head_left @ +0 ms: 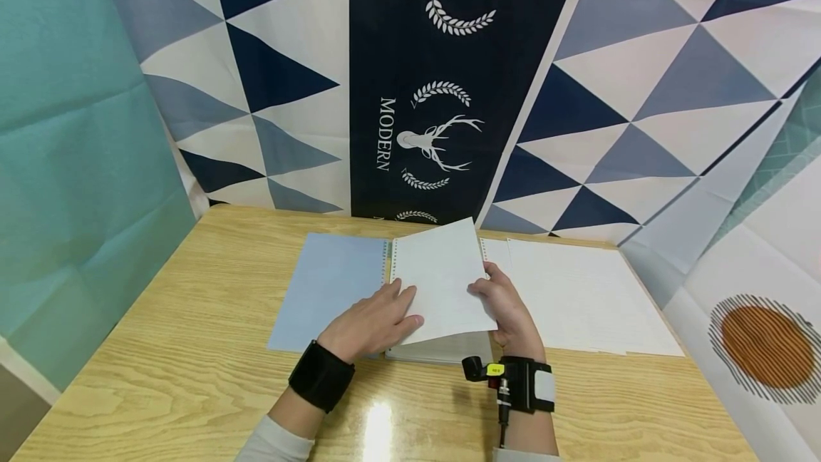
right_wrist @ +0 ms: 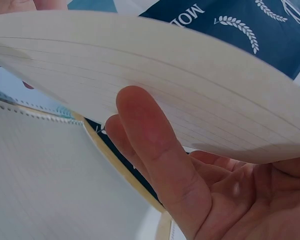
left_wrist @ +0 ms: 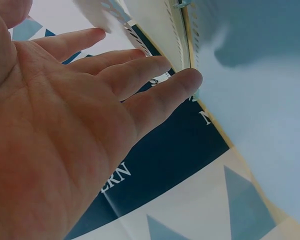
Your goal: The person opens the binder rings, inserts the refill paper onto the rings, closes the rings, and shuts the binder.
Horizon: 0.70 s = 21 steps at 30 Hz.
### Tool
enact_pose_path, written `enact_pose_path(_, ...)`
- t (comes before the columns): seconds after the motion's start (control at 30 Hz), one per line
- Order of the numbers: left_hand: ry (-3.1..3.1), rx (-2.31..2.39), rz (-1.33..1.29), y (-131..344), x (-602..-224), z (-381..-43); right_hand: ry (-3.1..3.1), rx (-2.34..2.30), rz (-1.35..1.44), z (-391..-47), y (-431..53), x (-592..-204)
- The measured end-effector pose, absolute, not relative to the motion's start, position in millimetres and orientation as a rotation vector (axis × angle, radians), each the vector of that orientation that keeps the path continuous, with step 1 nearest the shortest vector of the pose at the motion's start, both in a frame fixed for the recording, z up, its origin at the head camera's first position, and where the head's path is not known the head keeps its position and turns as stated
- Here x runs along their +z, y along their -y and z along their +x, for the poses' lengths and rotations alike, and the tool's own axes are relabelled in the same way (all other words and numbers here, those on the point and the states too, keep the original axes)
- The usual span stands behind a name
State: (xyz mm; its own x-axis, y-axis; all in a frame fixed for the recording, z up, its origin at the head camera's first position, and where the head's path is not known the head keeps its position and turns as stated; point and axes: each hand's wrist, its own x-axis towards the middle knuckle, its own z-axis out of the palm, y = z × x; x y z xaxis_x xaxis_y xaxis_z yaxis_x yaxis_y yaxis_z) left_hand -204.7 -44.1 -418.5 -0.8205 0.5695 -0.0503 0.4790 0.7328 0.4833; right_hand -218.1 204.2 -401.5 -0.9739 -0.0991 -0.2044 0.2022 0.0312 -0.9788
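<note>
A white hole-punched loose-leaf sheet, faintly lined underneath in the right wrist view, is lifted and tilted above the middle of the table. My right hand grips its right edge, with some fingers beneath the paper. My left hand lies at the sheet's lower left, its fingers extended and fingertips by the punched edge. In the left wrist view the left palm and straight fingers show. Under the raised sheet lies a pale notebook part, mostly hidden. A light blue punched cover lies to the left.
White lined sheets lie overlapping on the right side of the wooden table. A patterned cloth hangs behind the table's back edge, and a teal curtain hangs at the left.
</note>
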Motion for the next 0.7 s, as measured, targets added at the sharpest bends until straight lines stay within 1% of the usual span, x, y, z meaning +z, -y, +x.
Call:
enact_pose_path(0.33, -2.738, 0.69, 0.807, 43.2, -421.2, -205.0, -2.103, -2.02, 0.145, -219.5, -203.6, -403.5)
enact_pose_path(0.7, -2.742, 0.688, 0.82, 43.3, -422.2, -204.8, -2.102, -2.024, 0.123, -220.8, -204.9, -405.2)
